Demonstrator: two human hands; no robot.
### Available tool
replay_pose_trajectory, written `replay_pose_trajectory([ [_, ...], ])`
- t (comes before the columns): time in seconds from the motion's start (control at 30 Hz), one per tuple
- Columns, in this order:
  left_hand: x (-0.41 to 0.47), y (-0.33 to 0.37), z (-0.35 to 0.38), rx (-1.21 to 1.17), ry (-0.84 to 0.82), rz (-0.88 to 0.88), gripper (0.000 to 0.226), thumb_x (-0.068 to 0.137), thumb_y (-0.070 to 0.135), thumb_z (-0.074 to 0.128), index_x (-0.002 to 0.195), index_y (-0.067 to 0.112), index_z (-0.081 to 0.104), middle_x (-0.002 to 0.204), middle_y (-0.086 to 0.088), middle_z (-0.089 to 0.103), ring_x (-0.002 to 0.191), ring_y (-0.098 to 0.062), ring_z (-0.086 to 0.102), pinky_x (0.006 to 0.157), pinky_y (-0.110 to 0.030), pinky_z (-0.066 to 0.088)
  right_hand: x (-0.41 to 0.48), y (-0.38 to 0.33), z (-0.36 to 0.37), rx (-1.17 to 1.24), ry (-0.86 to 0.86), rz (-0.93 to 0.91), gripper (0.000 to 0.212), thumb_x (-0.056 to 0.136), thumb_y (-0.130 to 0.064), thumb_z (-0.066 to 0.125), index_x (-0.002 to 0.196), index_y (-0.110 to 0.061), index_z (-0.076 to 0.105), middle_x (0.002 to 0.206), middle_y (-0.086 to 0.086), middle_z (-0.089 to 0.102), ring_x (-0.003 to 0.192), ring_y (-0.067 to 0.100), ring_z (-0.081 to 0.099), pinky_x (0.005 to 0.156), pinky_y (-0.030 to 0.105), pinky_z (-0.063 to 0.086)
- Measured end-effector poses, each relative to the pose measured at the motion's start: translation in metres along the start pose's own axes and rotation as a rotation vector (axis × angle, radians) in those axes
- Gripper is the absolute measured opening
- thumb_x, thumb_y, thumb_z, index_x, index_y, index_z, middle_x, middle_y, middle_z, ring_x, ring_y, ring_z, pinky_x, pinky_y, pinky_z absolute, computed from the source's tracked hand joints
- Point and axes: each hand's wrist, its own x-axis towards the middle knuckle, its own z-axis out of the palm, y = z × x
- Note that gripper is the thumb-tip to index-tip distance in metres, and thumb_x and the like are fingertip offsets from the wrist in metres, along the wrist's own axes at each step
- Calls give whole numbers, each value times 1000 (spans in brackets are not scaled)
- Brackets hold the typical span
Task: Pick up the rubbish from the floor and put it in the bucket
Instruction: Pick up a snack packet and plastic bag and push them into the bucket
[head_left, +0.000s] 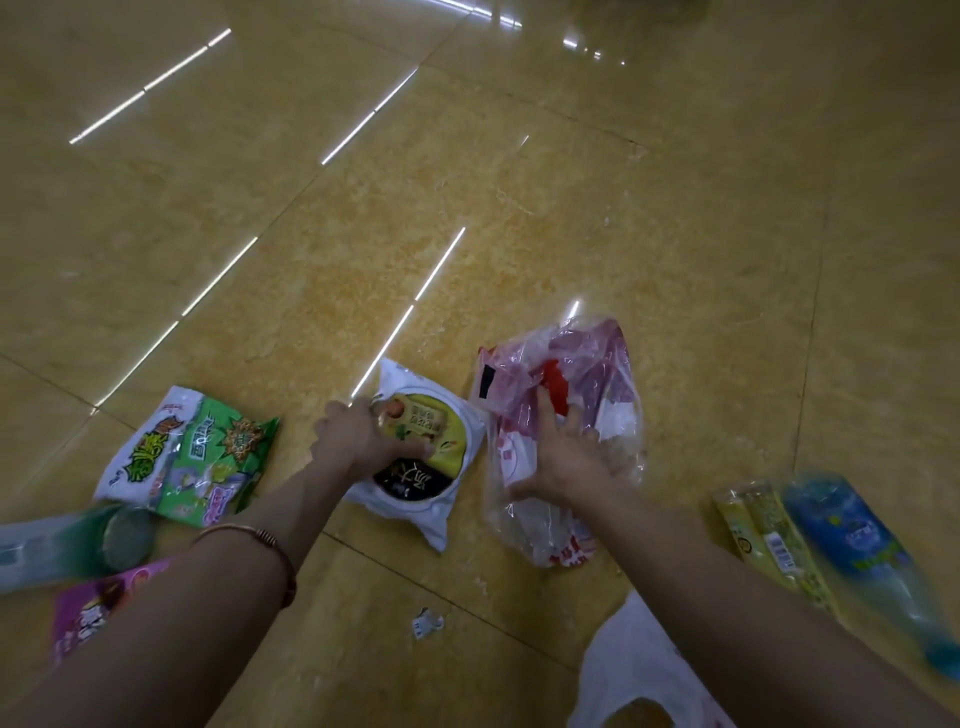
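We reach both bare forearms forward and down. Our left hand (353, 436) curls, fingers bent in a grip, a bangle on that forearm. Our right hand (566, 457) spreads flat, fingers splayed, palm down.

We cannot read the smeared print on the blue bottle (852, 535) at the right, whose near end runs off the frame. At the left edge, the green bottle (78, 545) is blurred and cut off. Our left arm hides part of the pink packet (88, 613). The white bag (634, 670) is cropped at the near edge.
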Motion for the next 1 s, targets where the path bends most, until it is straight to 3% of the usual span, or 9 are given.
replay_pose_trajectory([
  [0.07,-5,6,0,-101,15,70,92,53,50,85,126,10,46,122,-16,45,110,-34,51,91,-39,46,1,-1,-3,15,19,-5,130,67,-44,82,148,-29,-19,156,21,-9,136,45,29,108,55,35],
  [0.13,-8,8,-1,-203,-9,126,74,57,38,87,116,10,51,113,-10,57,95,-24,56,75,-30,44,1,0,-6,50,25,-7,124,68,-35,83,149,-30,-11,154,18,-4,127,41,43,101,51,43],
  [0.27,-14,7,-3,-264,-21,175,63,61,36,85,110,12,53,102,-1,62,89,-19,56,70,-29,41,-2,2,-5,170,53,-20,89,76,-12,77,142,-23,18,143,20,17,110,37,57,92,41,52],
  [0.4,-14,8,-4,-255,-11,193,60,60,36,86,106,13,54,97,0,61,87,-18,55,66,-28,42,-2,6,-6,156,121,-42,60,84,-2,62,133,-17,31,132,19,32,100,34,59,87,40,53],
  [0.57,-14,15,-3,-261,-5,228,55,59,37,86,100,20,54,97,2,61,87,-17,55,64,-26,41,-2,19,-10,208,123,-65,58,84,-3,61,133,-18,36,126,14,42,102,31,56,85,37,50],
  [0.67,-11,24,-15,-340,50,260,60,57,45,86,104,18,61,102,-1,66,93,-19,61,72,-28,46,2,19,-33,385,255,-106,47,83,-10,62,125,-19,44,119,10,53,100,27,56,77,35,47],
  [0.8,-19,54,-45,-515,111,287,59,57,44,86,106,18,64,104,-2,69,96,-19,64,79,-30,51,-14,13,-89,607,434,-160,44,82,-7,62,123,-15,50,118,5,59,106,22,54,87,40,48],
  [0.9,-45,81,-73,-630,146,294,59,55,41,87,103,17,63,100,1,70,92,-14,66,80,-29,53,-42,10,-135,702,513,-182,43,84,-13,63,125,-16,52,120,-1,60,110,17,54,93,37,47],
  [1.0,-89,107,-111,-670,180,309,55,58,38,87,102,16,63,95,6,70,85,-6,65,73,-17,51,-83,6,-179,749,564,-190,42,85,-17,65,125,-19,54,119,-4,61,109,14,54,92,32,45],
])
